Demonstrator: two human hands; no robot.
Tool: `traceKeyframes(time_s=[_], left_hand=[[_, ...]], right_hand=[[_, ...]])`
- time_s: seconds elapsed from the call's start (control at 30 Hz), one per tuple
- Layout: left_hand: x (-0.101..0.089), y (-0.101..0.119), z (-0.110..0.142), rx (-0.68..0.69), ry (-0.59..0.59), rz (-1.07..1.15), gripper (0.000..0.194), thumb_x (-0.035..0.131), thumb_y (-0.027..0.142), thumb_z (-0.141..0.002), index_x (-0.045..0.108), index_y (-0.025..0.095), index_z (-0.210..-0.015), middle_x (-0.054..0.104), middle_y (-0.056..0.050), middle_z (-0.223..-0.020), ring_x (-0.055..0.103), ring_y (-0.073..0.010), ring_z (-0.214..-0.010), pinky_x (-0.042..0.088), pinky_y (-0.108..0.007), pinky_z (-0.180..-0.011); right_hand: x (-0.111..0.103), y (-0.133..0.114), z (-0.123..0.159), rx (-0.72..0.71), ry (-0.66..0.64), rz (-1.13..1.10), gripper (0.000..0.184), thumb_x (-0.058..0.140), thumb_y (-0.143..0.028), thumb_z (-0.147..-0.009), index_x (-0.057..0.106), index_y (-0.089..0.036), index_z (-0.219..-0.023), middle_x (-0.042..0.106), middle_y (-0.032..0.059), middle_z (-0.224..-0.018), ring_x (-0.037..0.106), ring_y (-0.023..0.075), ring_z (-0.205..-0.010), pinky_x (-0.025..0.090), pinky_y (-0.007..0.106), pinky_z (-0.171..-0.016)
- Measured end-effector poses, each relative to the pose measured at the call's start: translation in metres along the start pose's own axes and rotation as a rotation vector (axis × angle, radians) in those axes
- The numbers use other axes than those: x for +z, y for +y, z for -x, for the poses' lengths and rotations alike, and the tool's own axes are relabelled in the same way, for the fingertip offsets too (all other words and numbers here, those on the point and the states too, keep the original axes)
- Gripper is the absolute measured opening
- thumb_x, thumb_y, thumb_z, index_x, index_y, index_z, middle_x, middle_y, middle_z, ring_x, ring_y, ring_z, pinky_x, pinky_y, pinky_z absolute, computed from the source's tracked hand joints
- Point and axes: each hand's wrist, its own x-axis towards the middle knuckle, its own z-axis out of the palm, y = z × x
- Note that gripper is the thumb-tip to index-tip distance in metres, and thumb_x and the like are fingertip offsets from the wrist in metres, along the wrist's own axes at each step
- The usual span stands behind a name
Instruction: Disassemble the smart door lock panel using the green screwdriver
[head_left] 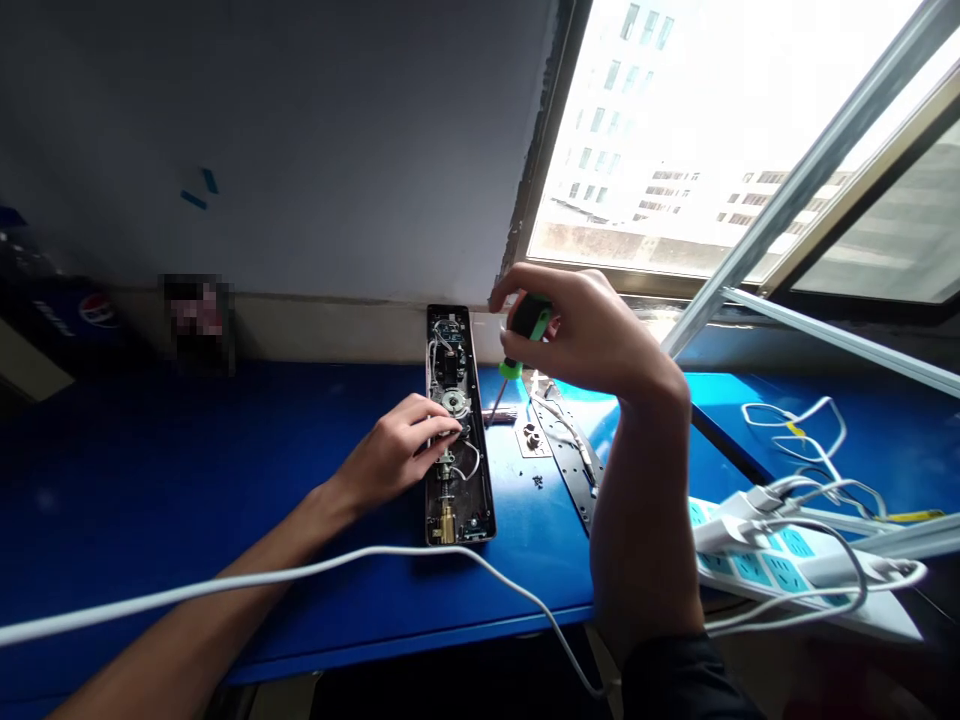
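Note:
A long black lock casing (486, 500) lies open on the blue table, its circuit boards, wires, round gear part (454, 403) and brass cylinder (448, 522) exposed. My left hand (401, 445) reaches into the middle of it from the left. Its thumb and fingertips are pinched together just below the gear part; what they pinch is too small to make out. Wrapped in the fingers of my right hand (596, 325) is a green and black screwdriver (511, 368). Its shaft slants down to the left, and the tip is beside the casing's right edge, apart from my left hand.
Small dark screws (538, 482) lie right of the casing, near a little metal plate (534, 438) and a long dark panel (574, 465). A white power strip (757, 560) with plugs and cords stands at right. A white cable (360, 553) crosses in front. The window frame (795, 190) rises behind.

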Motion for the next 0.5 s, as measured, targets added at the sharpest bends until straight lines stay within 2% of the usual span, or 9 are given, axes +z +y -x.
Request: traceKeyframes(time_s=[0.1, 0.23, 0.33, 0.43, 0.5], left_hand=[[0.005, 0.016, -0.026, 0.046, -0.221, 0.053, 0.02, 0.058, 0.01, -0.101, 0.074, 0.015, -0.112, 0.074, -0.009, -0.107, 0.07, -0.0199, -0.096, 0.059, -0.032, -0.084], [0.021, 0.038, -0.072, 0.028, -0.562, -0.023, 0.021, 0.059, 0.006, -0.097, 0.077, 0.015, -0.092, 0.075, -0.008, -0.097, 0.072, -0.0205, -0.087, 0.055, -0.03, -0.076], [0.038, 0.048, -0.095, 0.0, -0.759, -0.088, 0.022, 0.062, 0.006, -0.093, 0.075, 0.017, -0.078, 0.073, -0.006, -0.087, 0.069, -0.0205, -0.084, 0.052, -0.03, -0.078], [0.054, 0.049, -0.101, -0.035, -0.845, -0.118, 0.022, 0.063, 0.006, -0.087, 0.073, 0.017, -0.071, 0.068, -0.004, -0.073, 0.065, -0.0192, -0.07, 0.049, -0.03, -0.069], [0.061, 0.049, -0.1, -0.053, -0.868, -0.134, 0.02, 0.063, 0.005, -0.085, 0.075, 0.017, -0.073, 0.068, -0.005, -0.071, 0.062, -0.0193, -0.065, 0.046, -0.03, -0.063]], right_hand=[[-0.016, 0.014, 0.012, 0.159, -0.085, 0.026, 0.022, 0.068, -0.024, -0.082, 0.071, -0.019, -0.103, 0.07, 0.0019, -0.084, 0.062, 0.0126, -0.069, 0.047, 0.028, -0.061], [-0.028, 0.029, 0.022, 0.343, -0.208, 0.057, 0.026, 0.07, -0.026, -0.081, 0.071, -0.022, -0.107, 0.071, 0.0024, -0.084, 0.063, 0.0152, -0.069, 0.048, 0.03, -0.058], [-0.032, 0.035, 0.025, 0.436, -0.276, 0.041, 0.028, 0.071, -0.025, -0.08, 0.071, -0.023, -0.109, 0.071, 0.0018, -0.081, 0.066, 0.0162, -0.067, 0.049, 0.03, -0.056], [-0.035, 0.038, 0.027, 0.466, -0.298, 0.032, 0.028, 0.073, -0.025, -0.08, 0.071, -0.023, -0.108, 0.073, 0.0028, -0.084, 0.068, 0.0168, -0.07, 0.05, 0.03, -0.056], [-0.036, 0.039, 0.028, 0.456, -0.29, 0.05, 0.027, 0.073, -0.024, -0.081, 0.072, -0.023, -0.107, 0.073, 0.0032, -0.088, 0.067, 0.0167, -0.072, 0.051, 0.029, -0.057]])
